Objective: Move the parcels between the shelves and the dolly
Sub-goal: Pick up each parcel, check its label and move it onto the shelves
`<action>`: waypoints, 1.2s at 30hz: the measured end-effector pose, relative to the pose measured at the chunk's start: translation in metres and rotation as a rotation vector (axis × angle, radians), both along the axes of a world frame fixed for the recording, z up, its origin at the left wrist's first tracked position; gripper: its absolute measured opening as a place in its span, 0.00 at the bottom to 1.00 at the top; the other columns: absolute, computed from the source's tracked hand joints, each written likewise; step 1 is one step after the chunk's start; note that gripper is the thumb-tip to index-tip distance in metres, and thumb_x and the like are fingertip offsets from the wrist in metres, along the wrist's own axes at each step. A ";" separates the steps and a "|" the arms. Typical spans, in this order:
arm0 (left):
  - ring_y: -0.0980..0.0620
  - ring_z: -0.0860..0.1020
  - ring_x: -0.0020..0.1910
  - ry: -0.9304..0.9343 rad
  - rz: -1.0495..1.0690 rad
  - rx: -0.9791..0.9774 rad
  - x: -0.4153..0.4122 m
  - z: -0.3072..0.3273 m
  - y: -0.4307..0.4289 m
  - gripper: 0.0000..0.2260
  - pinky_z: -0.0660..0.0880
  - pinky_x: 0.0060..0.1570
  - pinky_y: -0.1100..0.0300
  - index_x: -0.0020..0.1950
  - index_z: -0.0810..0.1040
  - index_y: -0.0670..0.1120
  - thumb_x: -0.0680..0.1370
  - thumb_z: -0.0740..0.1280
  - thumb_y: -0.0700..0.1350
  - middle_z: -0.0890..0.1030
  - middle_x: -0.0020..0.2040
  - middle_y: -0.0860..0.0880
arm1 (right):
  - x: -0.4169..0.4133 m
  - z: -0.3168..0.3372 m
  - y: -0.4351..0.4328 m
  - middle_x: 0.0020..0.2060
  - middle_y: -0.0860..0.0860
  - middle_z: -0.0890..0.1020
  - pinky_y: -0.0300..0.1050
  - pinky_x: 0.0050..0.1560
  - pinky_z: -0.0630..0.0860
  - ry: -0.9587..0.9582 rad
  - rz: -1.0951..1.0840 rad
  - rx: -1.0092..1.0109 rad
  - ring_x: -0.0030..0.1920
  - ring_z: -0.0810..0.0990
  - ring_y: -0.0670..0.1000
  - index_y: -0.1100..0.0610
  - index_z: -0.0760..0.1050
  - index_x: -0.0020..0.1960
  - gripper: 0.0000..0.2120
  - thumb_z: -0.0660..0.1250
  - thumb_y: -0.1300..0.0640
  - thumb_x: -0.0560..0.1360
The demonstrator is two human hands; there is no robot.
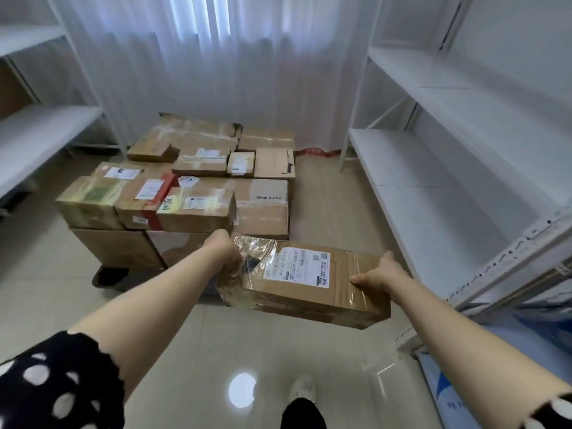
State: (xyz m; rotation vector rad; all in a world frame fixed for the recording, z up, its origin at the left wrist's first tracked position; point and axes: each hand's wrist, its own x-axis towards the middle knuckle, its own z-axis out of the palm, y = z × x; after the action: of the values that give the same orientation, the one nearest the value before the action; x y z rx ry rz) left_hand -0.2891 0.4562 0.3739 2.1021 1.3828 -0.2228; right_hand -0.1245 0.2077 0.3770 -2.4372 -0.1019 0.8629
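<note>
Head view | taped parcel [305, 284] aloft near right shelves [433, 187] | left hand [224, 247], right hand [376, 275] grasp its ends | stacked parcels [185, 187] far.

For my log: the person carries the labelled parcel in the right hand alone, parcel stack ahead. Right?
No. The head view shows both hands holding the labelled parcel: left hand and right hand at opposite ends. The parcel stack is ahead.

You face a white curtain [216, 57] with bright light shining through it. Under you is a shiny pale tile floor [340, 212] with a round spot of light [242, 391]. White shelves [402, 156] stand on both sides.
</note>
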 end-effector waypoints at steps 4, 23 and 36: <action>0.47 0.74 0.42 0.035 0.038 0.018 0.052 -0.020 0.046 0.10 0.71 0.39 0.58 0.54 0.72 0.37 0.75 0.66 0.39 0.73 0.41 0.45 | 0.062 -0.033 0.054 0.68 0.59 0.70 0.57 0.63 0.72 0.032 0.048 0.009 0.64 0.73 0.61 0.52 0.40 0.78 0.57 0.78 0.54 0.65; 0.52 0.71 0.34 -0.297 0.283 -0.141 0.222 -0.039 0.298 0.07 0.72 0.33 0.60 0.49 0.72 0.43 0.77 0.64 0.32 0.73 0.41 0.45 | 0.250 -0.066 0.324 0.66 0.59 0.71 0.60 0.61 0.73 -0.097 0.017 0.113 0.62 0.74 0.62 0.44 0.47 0.76 0.49 0.73 0.45 0.64; 0.42 0.80 0.46 -0.393 0.334 -0.319 0.224 -0.078 0.522 0.10 0.81 0.42 0.49 0.53 0.72 0.49 0.78 0.61 0.34 0.78 0.50 0.43 | 0.254 -0.098 0.551 0.71 0.56 0.67 0.55 0.65 0.69 -0.111 -0.062 0.149 0.67 0.69 0.61 0.49 0.44 0.78 0.44 0.68 0.55 0.72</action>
State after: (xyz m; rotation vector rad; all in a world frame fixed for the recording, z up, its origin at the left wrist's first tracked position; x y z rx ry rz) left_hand -0.0648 0.9780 0.2962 1.5289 1.3291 0.0982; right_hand 0.1291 0.7591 0.2789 -2.3346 -0.1266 0.6682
